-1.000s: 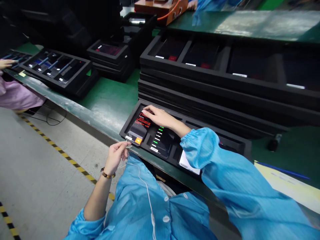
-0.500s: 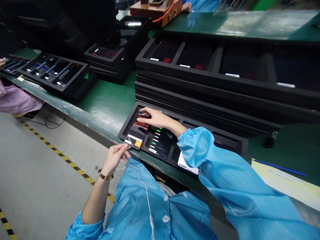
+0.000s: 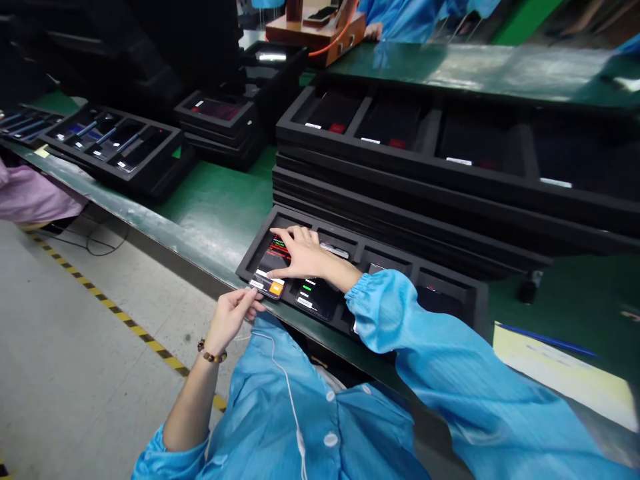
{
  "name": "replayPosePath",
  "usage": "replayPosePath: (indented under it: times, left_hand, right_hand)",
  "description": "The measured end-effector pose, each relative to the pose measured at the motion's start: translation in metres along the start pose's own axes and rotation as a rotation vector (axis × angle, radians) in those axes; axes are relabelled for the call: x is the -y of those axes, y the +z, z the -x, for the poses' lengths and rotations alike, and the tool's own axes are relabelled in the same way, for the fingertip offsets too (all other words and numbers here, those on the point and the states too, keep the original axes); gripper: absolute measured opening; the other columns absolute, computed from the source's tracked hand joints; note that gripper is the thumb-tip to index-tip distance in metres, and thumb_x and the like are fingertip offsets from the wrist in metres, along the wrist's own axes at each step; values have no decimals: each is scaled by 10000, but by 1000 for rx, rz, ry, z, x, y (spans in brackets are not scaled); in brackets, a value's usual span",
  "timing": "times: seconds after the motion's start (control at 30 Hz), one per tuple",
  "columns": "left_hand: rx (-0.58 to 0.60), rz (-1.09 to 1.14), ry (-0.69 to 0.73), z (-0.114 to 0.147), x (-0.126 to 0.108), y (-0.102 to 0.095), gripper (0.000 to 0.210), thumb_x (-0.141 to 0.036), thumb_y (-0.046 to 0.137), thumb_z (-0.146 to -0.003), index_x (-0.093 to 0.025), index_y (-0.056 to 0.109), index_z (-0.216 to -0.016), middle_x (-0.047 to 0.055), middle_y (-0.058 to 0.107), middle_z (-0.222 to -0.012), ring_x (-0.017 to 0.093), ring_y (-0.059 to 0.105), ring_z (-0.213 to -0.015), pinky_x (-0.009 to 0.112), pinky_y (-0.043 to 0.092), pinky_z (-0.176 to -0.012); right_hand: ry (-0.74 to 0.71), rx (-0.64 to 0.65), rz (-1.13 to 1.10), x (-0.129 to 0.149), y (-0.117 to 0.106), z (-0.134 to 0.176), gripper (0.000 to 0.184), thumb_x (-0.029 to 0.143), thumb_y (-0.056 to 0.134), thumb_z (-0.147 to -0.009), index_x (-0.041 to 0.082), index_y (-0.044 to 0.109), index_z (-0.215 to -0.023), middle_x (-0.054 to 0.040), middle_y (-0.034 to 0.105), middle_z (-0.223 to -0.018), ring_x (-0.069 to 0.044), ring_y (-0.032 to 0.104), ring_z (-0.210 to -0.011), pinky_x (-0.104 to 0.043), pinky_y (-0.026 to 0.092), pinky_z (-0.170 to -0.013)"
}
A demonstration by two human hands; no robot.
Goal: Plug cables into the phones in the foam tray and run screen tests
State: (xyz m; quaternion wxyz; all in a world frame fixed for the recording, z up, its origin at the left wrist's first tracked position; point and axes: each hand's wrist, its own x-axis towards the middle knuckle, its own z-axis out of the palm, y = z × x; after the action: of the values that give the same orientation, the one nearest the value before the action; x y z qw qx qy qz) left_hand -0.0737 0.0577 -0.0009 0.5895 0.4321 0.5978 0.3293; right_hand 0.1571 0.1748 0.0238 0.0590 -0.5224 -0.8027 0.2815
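the leftmost phone [image 3: 273, 259] lay in the tray [image 3: 481, 310] — right hand [image 3: 304, 253] spread wide over it, left hand [image 3: 233, 315] pinched at its near edge, seemingly on the white cable [image 3: 300, 439]; cable work seemed in hand, the next move needing steadiness.

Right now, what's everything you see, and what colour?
Bench: one, green, centre.
Front tray: one, black, bench edge.
Phones: at least two, black, in front tray.
Tray stack: one, black, behind front tray.
Left trays: several, black, along bench.
Paper: one, yellow, right.
Pen: one, blue, by paper.
Wooden box: one, brown, top.
Cable: one, orange, at wooden box.
Co-workers: at least two, lilac and blue clothes, left, top.
Floor tape: at least one, yellow-black, left.
Cord: one, white, bottom centre.
Bracelet: one, brown, lower left.
Sleeves: two, blue, bottom.
Left hand: one, bare, at leftmost phone.
Right hand: one, bare, over phones.
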Motion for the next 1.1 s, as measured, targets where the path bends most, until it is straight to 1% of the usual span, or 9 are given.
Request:
replayPosePath:
  times: [0.07,0.17,0.27,0.53,0.8,0.83,0.9,1.0,1.1]
  left_hand:
    - [21,-3,3,-1,0,-1,719,-836,817,-750,-134,832,-906,134,832,-784,162,658,-596,266,531,-600]
    - [32,-7,22,-3,2,-3,707,-832,807,-770,-137,831,-900,126,825,-766,159,658,-601,269,535,-622]
    - [40,0,46,-4,3,-3,683,-820,801,-794,-145,823,-891,110,814,-743,158,653,-611,267,534,-636]
    - [83,-16,68,-6,6,-6,662,-815,771,-843,-154,789,-838,111,816,-779,154,645,-632,264,541,-645]
    - [161,-80,51,-6,2,-16,712,-857,705,-874,-151,795,-863,132,828,-845,186,687,-670,307,584,-687]
    - [127,-73,44,-7,3,-19,757,-889,649,-888,-147,799,-867,134,821,-826,200,697,-675,320,591,-690]
    - [-40,-57,74,-11,3,-28,842,-935,539,-909,-137,808,-906,140,809,-819,219,712,-698,336,602,-700]
    - [-324,-112,227,-22,-1,-37,827,-907,557,-919,-136,813,-1073,157,828,-1026,220,734,-821,315,605,-742]
    - [-287,-250,284,-34,-8,-35,732,-813,621,-939,-160,810,-1209,131,827,-1074,222,736,-840,291,577,-708]
  right_hand:
    - [16,-11,-13,0,1,0,1167,788,815,-805,251,343,-1727,-236,476,-1616,-452,428,-1503,-600,308,-1249]
    - [47,28,-108,-7,-6,-5,936,778,660,-944,268,404,-1686,-205,525,-1597,-411,465,-1488,-590,316,-1247]
    - [51,62,-159,-17,-14,-11,793,778,549,-1009,285,475,-1626,-169,568,-1582,-385,487,-1487,-587,321,-1252]
    - [61,96,-237,-35,-17,-22,714,747,428,-1066,311,469,-1629,-122,610,-1574,-358,477,-1516,-588,326,-1260]
    - [82,114,-237,-31,-22,-20,658,689,436,-1089,292,500,-1610,-120,620,-1562,-348,501,-1500,-574,332,-1265]
    - [79,115,-232,-30,-23,-19,653,691,439,-1090,296,507,-1605,-120,621,-1558,-346,507,-1495,-573,332,-1265]
    - [75,116,-220,-29,-22,-17,640,692,440,-1093,302,519,-1595,-123,621,-1555,-346,511,-1494,-578,333,-1265]
    - [74,102,-194,-23,-20,-18,598,652,439,-1108,301,527,-1584,-133,614,-1564,-346,512,-1498,-590,342,-1262]
    - [95,62,-166,-10,-23,-9,580,586,418,-1130,269,499,-1609,-164,605,-1568,-360,515,-1496,-607,363,-1249]
